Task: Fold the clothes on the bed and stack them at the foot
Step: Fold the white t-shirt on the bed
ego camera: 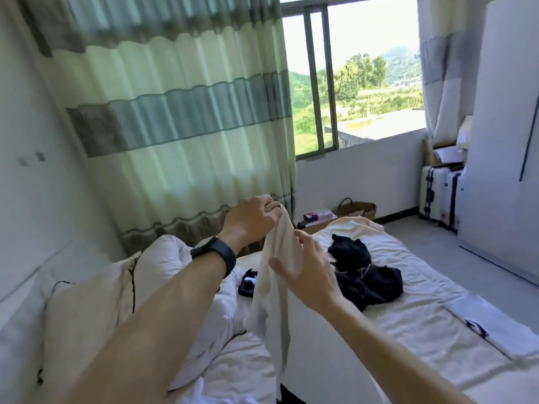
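Note:
A cream garment [277, 293] hangs in the air over the bed [423, 322]. My left hand [252, 220], with a dark watch on the wrist, pinches its top edge. Lower down, my right hand [303, 272] touches the cloth with the fingers spread along its side. A heap of black clothes [364, 275] lies crumpled on the white sheet behind my right hand. A small black and white piece [247, 284] lies near the pillows. A folded pale item with a dark mark [493, 330] rests flat at the right edge of the bed.
White pillows [96, 310] and a bunched duvet [175, 258] fill the left side. A green striped curtain [175, 112] hangs behind, beside a window. A woven basket [357, 209] and low table stand past the bed. Suitcases [437, 196] and a white wardrobe [501, 141] are at right.

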Demonstrator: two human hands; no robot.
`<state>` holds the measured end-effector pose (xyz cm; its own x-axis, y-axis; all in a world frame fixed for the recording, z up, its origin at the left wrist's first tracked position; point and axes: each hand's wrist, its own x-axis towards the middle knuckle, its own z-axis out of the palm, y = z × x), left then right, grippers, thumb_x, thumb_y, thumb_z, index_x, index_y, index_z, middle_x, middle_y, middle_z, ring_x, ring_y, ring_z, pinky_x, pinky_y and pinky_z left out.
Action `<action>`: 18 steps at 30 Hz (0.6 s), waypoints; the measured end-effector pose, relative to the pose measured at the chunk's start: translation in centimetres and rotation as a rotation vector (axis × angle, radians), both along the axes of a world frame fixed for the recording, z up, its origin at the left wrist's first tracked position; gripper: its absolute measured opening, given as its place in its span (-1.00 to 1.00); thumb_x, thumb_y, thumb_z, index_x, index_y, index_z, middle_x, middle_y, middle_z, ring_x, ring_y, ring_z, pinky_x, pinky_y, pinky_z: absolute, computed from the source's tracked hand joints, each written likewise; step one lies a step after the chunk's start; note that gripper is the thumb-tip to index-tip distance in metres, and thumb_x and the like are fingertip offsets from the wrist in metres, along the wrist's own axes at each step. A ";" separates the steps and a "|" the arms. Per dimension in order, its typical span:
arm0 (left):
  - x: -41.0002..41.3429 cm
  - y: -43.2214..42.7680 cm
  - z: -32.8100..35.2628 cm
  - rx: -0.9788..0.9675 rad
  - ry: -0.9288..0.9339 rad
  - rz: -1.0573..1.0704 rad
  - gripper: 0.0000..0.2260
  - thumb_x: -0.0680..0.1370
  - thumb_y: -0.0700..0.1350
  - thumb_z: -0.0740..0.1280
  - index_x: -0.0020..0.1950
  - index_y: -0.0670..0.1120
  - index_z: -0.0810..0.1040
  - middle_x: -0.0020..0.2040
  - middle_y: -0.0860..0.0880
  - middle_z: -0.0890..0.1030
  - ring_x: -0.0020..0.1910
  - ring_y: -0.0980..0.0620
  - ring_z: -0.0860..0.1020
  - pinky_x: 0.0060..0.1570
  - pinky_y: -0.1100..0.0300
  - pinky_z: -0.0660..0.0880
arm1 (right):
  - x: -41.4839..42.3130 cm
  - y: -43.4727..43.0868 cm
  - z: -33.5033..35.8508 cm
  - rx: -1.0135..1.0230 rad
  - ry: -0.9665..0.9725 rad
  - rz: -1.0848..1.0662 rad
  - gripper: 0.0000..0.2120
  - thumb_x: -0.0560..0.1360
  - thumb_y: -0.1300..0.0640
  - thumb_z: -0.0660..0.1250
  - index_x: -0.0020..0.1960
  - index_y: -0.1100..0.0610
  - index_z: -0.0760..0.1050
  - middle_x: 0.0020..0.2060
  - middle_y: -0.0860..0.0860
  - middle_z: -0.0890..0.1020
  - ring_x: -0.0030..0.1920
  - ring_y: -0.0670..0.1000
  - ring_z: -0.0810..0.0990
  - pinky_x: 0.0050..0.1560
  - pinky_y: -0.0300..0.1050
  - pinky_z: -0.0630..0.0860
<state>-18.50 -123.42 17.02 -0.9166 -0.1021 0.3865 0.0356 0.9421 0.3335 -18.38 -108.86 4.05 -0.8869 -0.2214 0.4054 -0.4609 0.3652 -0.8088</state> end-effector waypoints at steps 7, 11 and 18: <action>-1.6 0.6 0.8 0.039 0.041 0.084 -0.73 0.52 0.08 0.23 -0.30 -0.05 0.39 -0.35 -0.02 0.50 -0.33 0.00 0.47 -0.38 0.15 0.27 | 3.5 -0.2 -5.4 0.145 0.075 -0.193 -0.29 0.36 -0.49 0.30 0.29 -0.02 0.39 0.19 -0.10 0.50 0.20 0.02 0.46 0.17 -0.02 0.49; 0.6 -2.1 0.0 0.029 0.023 0.120 -0.70 0.42 0.15 0.17 -0.32 -0.05 0.34 -0.41 0.01 0.46 -0.35 0.00 0.45 -0.37 0.13 0.27 | 3.4 -0.3 -6.8 0.289 -0.026 -0.145 -0.70 0.54 -0.26 0.27 0.10 -0.07 0.43 -0.05 -0.12 0.56 0.02 0.05 0.54 -0.12 -0.03 0.46; 7.0 -13.8 -3.1 -0.086 -0.052 0.322 -0.77 0.58 0.11 0.29 -0.17 0.00 0.49 -0.16 0.00 0.62 -0.07 -0.14 0.57 -0.09 -0.01 0.51 | -1.0 2.8 -2.7 0.344 -0.001 -0.113 -0.86 0.58 -0.09 0.32 -0.13 -0.11 0.52 -0.14 -0.11 0.61 -0.07 0.07 0.57 -0.13 -0.03 0.49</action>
